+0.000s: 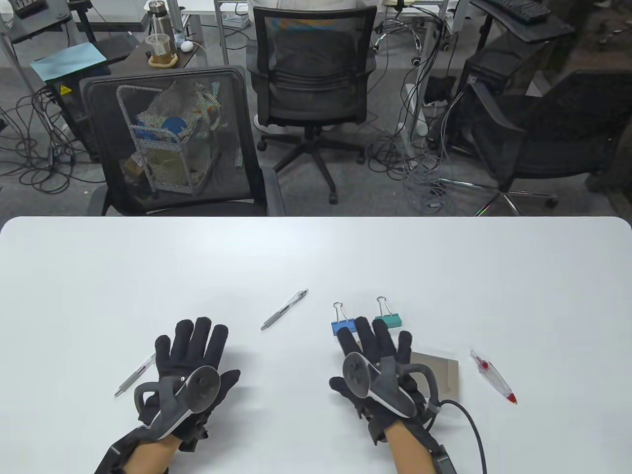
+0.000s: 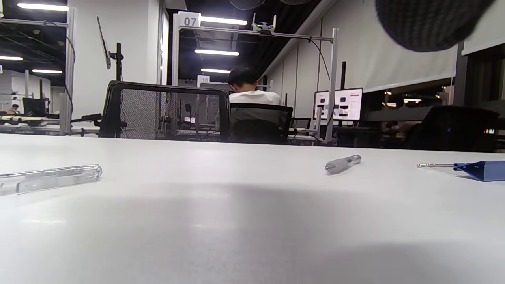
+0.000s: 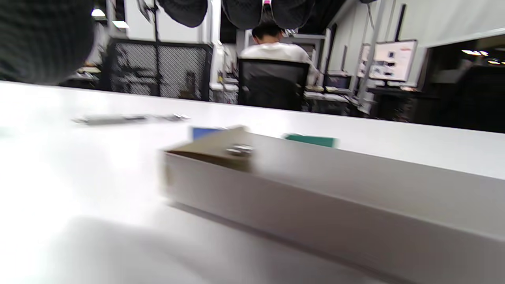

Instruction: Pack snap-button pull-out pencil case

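Table view showed the right hand (image 1: 377,368) spread flat above the pencil case (image 1: 439,375), grip released, probably to steady it; the left hand (image 1: 190,365) rested released on the worktop (image 1: 316,256).

White table (image 1: 316,256) spans the near half of the table view. Beyond its far edge, left: black mesh-back chair (image 1: 168,143), with a wire basket of mixed items (image 1: 165,140) visible through the mesh. Far centre: 2nd mesh office chair (image 1: 311,74) on castors, occupied by a person in a white shirt (image 2: 252,96), facing away. Far right: 3rd black chair (image 1: 548,133). Loose cables (image 1: 419,173) on the grey floor between centre and right chairs. Far left: small dark side table with a lidded cup (image 1: 159,47) and a bottle (image 1: 158,15). Lit monitor (image 2: 339,104) at far right in left wrist view.
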`<control>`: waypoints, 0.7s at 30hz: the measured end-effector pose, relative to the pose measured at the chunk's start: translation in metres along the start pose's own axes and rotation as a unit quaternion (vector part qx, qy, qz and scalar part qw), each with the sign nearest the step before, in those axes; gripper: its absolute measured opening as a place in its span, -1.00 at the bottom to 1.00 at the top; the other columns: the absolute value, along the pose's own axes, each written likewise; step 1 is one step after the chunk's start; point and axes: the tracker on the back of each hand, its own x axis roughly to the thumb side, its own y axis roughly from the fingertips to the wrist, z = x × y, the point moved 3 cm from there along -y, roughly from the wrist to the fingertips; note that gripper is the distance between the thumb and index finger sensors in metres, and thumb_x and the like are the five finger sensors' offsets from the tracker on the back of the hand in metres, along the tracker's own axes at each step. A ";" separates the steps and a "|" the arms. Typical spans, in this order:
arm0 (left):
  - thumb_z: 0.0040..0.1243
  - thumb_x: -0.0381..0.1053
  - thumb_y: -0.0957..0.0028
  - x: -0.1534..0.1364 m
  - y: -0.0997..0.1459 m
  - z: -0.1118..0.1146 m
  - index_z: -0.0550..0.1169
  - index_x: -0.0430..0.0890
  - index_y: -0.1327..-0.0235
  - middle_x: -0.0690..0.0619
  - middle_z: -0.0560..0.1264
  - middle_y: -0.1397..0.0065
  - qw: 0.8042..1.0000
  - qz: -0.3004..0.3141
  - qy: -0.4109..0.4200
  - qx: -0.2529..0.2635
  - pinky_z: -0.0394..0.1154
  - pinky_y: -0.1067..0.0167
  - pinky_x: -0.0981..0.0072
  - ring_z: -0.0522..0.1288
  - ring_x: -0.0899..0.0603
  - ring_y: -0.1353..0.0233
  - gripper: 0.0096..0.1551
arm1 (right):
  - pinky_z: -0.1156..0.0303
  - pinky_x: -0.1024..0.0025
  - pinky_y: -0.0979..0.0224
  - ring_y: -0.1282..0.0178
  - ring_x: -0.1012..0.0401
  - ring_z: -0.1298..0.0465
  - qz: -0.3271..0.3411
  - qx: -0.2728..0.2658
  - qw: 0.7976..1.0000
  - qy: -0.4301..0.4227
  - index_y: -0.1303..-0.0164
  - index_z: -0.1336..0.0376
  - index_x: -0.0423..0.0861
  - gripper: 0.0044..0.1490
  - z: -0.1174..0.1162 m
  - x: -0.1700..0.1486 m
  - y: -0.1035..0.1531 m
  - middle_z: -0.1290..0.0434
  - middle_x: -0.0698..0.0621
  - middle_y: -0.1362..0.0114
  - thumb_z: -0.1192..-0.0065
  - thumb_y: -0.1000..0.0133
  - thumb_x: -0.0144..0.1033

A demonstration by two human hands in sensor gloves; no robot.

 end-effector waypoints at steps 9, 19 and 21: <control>0.13 0.50 0.28 0.000 -0.001 0.001 0.02 0.37 -0.59 0.23 -0.09 -0.78 1.000 0.002 0.002 -0.013 -0.17 -0.65 -0.36 -0.11 -0.18 -0.84 0.10 | 0.07 -0.23 -0.72 -0.81 0.05 0.03 -0.062 0.135 0.989 -0.013 -0.59 0.14 0.39 0.26 -0.036 -0.068 -0.017 0.12 0.20 -0.84 -0.39 0.26 0.42; 0.13 0.50 0.28 -0.004 -0.002 0.000 0.03 0.37 -0.60 0.22 -0.08 -0.78 1.000 -0.002 0.003 -0.012 -0.17 -0.65 -0.37 -0.11 -0.18 -0.84 0.10 | 0.01 -0.19 -0.73 -0.79 0.09 -0.12 -0.067 0.148 0.987 -0.009 -0.56 0.06 0.38 0.15 -0.048 -0.070 -0.021 -0.10 0.26 -0.78 -0.44 0.21 0.27; 0.13 0.50 0.27 -0.005 -0.002 0.000 0.02 0.37 -0.60 0.22 -0.08 -0.78 1.000 -0.003 0.005 -0.012 -0.17 -0.65 -0.37 -0.11 -0.19 -0.84 0.10 | -0.01 -0.18 -0.73 -0.78 0.11 -0.14 -0.065 0.147 0.987 -0.005 -0.56 0.06 0.37 0.16 -0.049 -0.070 -0.021 -0.10 0.25 -0.78 -0.46 0.21 0.25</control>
